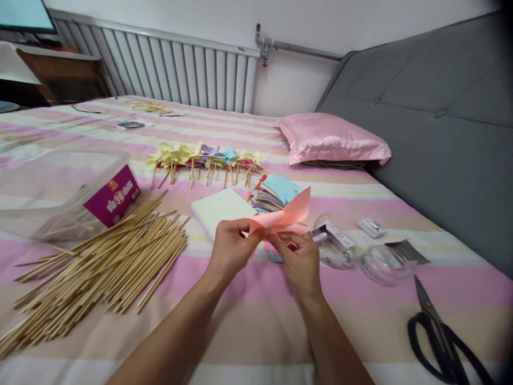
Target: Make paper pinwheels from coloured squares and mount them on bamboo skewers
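Note:
Both my hands hold a pink sheet of paper just above the striped bed cover. My left hand pinches its left part, fingers closed on the fold. My right hand grips the lower right part, fingers curled round it. One corner of the sheet sticks up to the right. Right behind it lies a stack of coloured paper squares and a pale yellow pad. A row of finished paper pinwheels on sticks lies farther back.
A big pile of bamboo skewers lies at the left, by a clear plastic box with a purple label. Black scissors lie at the right front. Clear plastic lids and small packets sit right of my hands. A pink pillow lies behind.

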Motion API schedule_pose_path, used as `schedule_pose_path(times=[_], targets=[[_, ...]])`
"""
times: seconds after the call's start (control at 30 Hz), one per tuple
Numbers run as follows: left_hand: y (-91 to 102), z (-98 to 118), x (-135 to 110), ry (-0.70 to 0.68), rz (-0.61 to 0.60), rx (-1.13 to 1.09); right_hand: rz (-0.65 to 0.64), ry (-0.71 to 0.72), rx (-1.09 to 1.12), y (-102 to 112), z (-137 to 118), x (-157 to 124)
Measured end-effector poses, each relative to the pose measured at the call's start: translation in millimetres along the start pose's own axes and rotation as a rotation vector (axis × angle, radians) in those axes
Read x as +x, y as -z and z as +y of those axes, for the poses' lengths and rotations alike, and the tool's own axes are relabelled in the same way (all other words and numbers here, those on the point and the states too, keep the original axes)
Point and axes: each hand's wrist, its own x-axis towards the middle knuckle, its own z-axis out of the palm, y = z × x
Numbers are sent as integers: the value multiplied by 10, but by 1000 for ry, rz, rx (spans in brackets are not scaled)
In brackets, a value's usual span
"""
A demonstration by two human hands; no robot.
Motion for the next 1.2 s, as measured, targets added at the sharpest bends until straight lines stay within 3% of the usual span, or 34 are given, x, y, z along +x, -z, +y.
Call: schedule_pose_path(times=[0.2, 0.47, 0.6, 1.0, 1.2], targets=[[0, 25, 3, 32, 24, 38, 12, 20, -39, 9, 23, 2], [53, -21, 21, 353, -53, -330, 3, -12, 36, -5, 69, -23], [58, -46, 39, 409, -74, -374, 24, 1, 68, -9, 47, -39], [53, -43, 14, 334, -42, -275, 30, -26, 75, -26, 43, -54], [266, -8, 114, 131, 243, -160, 115, -4, 245, -76, -9, -70]])
